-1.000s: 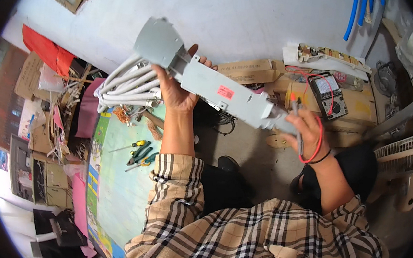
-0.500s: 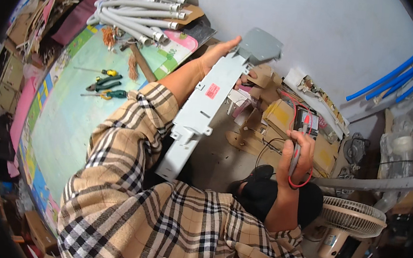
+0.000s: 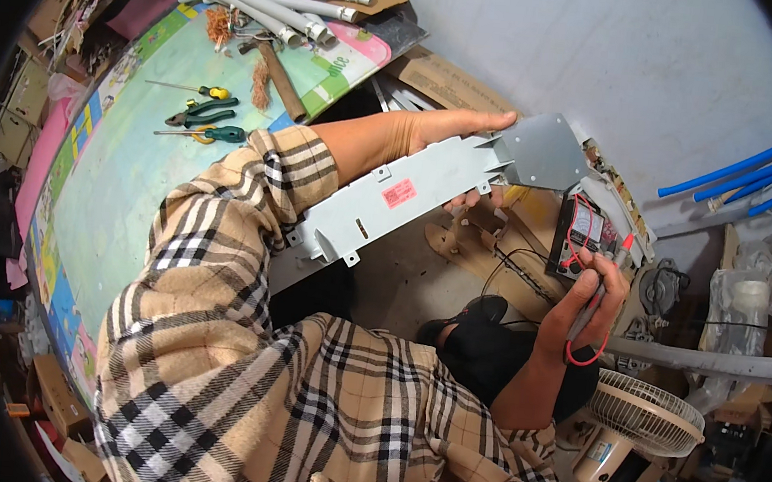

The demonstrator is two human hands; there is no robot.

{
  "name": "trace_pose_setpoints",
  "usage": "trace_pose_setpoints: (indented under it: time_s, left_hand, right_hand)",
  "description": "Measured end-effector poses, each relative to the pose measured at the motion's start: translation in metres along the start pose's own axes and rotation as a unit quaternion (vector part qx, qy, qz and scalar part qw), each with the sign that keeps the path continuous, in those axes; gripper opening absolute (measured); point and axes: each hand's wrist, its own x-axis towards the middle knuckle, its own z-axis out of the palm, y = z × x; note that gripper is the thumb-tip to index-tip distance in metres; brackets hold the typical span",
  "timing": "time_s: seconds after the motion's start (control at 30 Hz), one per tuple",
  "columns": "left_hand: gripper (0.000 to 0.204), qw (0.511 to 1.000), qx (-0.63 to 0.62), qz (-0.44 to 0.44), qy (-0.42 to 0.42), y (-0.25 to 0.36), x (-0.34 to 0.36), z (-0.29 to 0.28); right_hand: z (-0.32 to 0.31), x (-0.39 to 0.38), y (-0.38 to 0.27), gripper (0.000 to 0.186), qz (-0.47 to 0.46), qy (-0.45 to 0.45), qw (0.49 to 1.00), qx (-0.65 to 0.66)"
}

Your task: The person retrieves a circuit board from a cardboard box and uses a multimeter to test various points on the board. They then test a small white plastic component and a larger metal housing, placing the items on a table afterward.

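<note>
With its near end by the left plaid sleeve (image 3: 291,173), the long pale-grey housing (image 3: 442,174) is held up in front of the person, lying flatter than half a second ago, its end plate (image 3: 545,154) swung rightward. It bears a pinkish-red label (image 3: 399,194), a narrow slot (image 3: 362,228) and small side tabs (image 3: 352,258), the plate looking darker and smooth; the left hand (image 3: 437,128) grips it beside that plate. The right hand (image 3: 596,301), closed on a grey test probe (image 3: 623,257) with a looping red wire (image 3: 587,361), has also shifted right, just nearer than the black multimeter (image 3: 588,224).
</note>
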Motion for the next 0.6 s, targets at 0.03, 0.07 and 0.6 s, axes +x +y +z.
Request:
trace_pose_setpoints:
  time_s: [0.03,0.07,0.6]
  left_hand:
    - [0.080,1.000,0.006,-0.004,0.003,-0.0012,-0.0002,-0.0004]
    - [0.079,1.000,0.014,-0.006,0.003,-0.0016,-0.0009,0.0003]
    - [0.078,0.998,0.061,-0.027,-0.008,-0.0068,-0.0015,0.0078]
  right_hand:
    - [-0.0009,0.0004,0.0010,0.015,-0.006,-0.010,1.000,-0.007]
    - [-0.0018,0.0010,0.0023,0.016,-0.012,-0.020,1.000,-0.014]
    - [-0.0001,-0.0008,0.0022,0.015,0.011,-0.011,1.000,-0.003]
